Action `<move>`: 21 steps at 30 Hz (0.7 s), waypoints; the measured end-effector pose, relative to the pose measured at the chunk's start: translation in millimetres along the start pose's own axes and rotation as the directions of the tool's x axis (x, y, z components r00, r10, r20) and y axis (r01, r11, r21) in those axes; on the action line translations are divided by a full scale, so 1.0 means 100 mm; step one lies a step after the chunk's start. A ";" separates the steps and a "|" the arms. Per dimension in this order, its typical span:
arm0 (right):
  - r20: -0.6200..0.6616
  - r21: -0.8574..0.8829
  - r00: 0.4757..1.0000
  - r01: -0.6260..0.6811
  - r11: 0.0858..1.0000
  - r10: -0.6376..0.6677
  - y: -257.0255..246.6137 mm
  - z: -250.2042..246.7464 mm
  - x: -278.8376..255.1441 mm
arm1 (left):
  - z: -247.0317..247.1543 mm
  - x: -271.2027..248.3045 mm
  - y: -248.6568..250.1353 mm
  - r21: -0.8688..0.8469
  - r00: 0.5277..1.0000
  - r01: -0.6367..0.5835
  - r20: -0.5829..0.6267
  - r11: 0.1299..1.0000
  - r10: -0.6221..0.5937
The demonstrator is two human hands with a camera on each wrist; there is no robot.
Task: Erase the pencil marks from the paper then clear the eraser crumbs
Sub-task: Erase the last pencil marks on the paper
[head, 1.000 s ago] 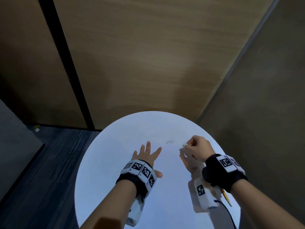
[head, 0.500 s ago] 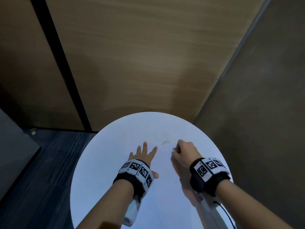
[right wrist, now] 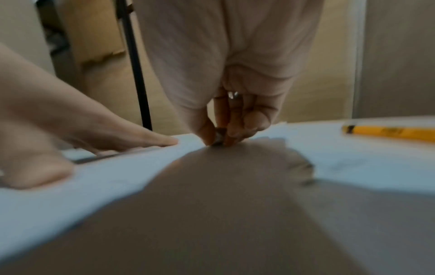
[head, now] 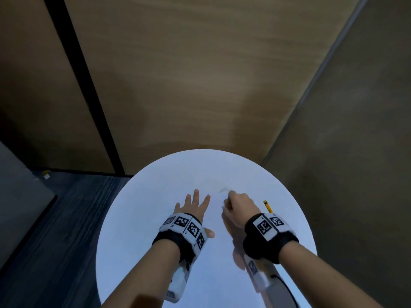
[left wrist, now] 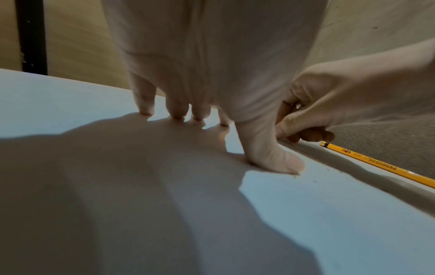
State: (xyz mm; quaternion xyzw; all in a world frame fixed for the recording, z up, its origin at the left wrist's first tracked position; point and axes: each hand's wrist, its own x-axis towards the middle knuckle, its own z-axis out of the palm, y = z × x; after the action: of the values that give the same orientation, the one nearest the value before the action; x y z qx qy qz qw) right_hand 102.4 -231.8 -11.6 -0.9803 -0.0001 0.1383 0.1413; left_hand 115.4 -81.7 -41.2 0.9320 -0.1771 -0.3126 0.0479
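Left hand [head: 193,204] spread flat, pinning the paper [right wrist: 353,167] mid-table. Right hand [head: 239,208] pinching a small eraser [right wrist: 220,138] against the sheet, just short of the pencil marks [head: 223,190]. Thin, light paper: likely to buckle unless held beside the rubbing. Pencil [left wrist: 381,165] near the right edge.

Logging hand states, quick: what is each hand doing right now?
Left hand: open, fingers spread flat on the paper.
Right hand: pinching a small eraser against the paper.

Matt white paper [right wrist: 353,158], a glossy yellow-lacquered wooden pencil [left wrist: 376,163], and wood-grain wall panels [head: 178,85] behind.
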 end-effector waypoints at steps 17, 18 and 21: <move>0.103 0.128 0.994 0.029 0.991 -0.043 0.30 -0.12 -0.31 | -0.11 -0.03 0.05 -0.010 0.997 -0.038 0.073 0.999 0.038; 0.051 0.122 0.999 -0.023 0.992 0.017 0.35 -0.16 -0.25 | -0.11 -0.03 0.06 -0.012 0.997 -0.039 0.071 0.999 0.039; -0.003 0.128 1.000 -0.026 0.991 0.026 0.30 -0.15 -0.25 | -0.10 -0.03 0.07 -0.001 0.997 -0.027 0.075 1.000 0.027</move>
State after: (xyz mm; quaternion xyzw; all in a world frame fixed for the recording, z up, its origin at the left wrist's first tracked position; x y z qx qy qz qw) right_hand 81.2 -266.0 0.8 -0.9694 0.0219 0.1375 0.2021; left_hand 117.4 -87.4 -29.8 0.9171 -0.1914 -0.3468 0.0456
